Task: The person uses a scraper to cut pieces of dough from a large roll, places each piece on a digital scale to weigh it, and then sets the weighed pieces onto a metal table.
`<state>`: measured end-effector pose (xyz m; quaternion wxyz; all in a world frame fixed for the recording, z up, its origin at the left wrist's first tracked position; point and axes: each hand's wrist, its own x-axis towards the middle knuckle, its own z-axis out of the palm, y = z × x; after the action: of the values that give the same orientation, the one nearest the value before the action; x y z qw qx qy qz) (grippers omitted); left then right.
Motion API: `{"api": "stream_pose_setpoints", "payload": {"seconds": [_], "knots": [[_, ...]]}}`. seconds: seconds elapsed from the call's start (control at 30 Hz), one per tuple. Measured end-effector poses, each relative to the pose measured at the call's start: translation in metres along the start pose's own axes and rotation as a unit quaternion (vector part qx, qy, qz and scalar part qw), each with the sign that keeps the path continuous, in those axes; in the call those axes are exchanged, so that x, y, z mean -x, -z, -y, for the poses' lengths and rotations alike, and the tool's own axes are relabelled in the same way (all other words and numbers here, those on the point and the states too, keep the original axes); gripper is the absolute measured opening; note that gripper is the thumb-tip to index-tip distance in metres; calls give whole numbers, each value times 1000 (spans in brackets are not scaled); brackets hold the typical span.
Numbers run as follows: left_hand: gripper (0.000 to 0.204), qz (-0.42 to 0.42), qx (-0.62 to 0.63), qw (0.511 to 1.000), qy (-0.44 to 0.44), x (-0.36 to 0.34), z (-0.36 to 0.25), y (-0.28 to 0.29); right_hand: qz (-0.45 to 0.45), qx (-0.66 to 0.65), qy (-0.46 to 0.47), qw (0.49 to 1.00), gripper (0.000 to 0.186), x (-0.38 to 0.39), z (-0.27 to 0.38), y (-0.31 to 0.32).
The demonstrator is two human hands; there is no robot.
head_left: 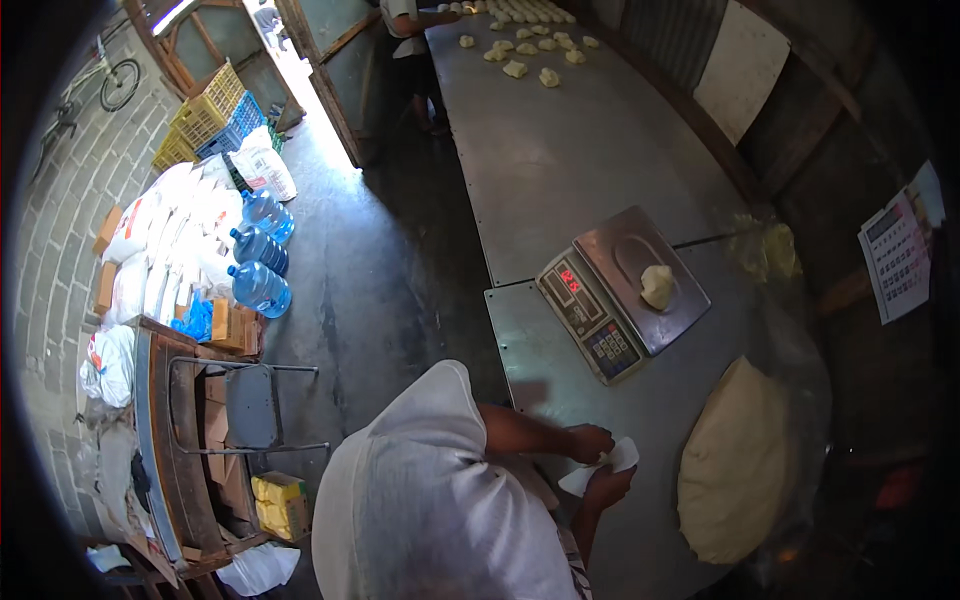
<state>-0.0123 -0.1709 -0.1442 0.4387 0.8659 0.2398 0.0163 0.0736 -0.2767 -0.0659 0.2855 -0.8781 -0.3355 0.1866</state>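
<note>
My left hand (590, 443) and my right hand (612, 485) are close together over the near part of a metal table. Between them is a thin white piece (624, 455), perhaps cloth or a plastic scraper; I cannot tell which. My right hand's fingers are wrapped around it, while my left hand is closed against it. A digital scale (592, 318) stands beyond my hands, with a lump of dough (656, 287) on its steel pan. To the right of my hands lies a large, smooth mass of dough (735, 465).
Several dough pieces (549, 77) lie at the table's far end, where another person (405, 20) stands. Clear plastic (770, 250) lies along the right edge. On the left are a chair (252, 405), water bottles (262, 288), white sacks (165, 245) and stacked crates (210, 110).
</note>
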Motion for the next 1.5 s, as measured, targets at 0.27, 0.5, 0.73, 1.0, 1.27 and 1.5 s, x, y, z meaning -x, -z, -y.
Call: {"api": "stream_pose_setpoints", "payload": {"seconds": [0.27, 0.5, 0.73, 1.0, 1.27, 1.5], "knots": [[41, -77, 90, 978, 174, 24, -4, 56, 7, -315, -18, 949, 52, -26, -55, -12], [42, -462, 156, 873, -5, -25, -42, 223, -16, -356, -131, 925, 51, 41, -78, 61], [55, -393, -250, 862, 199, -56, 21, 237, -31, -388, -77, 918, 56, 24, -130, 84], [50, -378, -25, 919, 108, -28, -57, 181, -31, -434, -36, 900, 59, -6, -132, 104], [50, 149, -241, 946, -160, -35, -41, -20, 57, -444, 38, 894, 59, -16, -51, 123], [31, 126, -188, 974, 23, -10, -72, 7, 16, -456, -16, 889, 60, 9, -103, 132]]}}
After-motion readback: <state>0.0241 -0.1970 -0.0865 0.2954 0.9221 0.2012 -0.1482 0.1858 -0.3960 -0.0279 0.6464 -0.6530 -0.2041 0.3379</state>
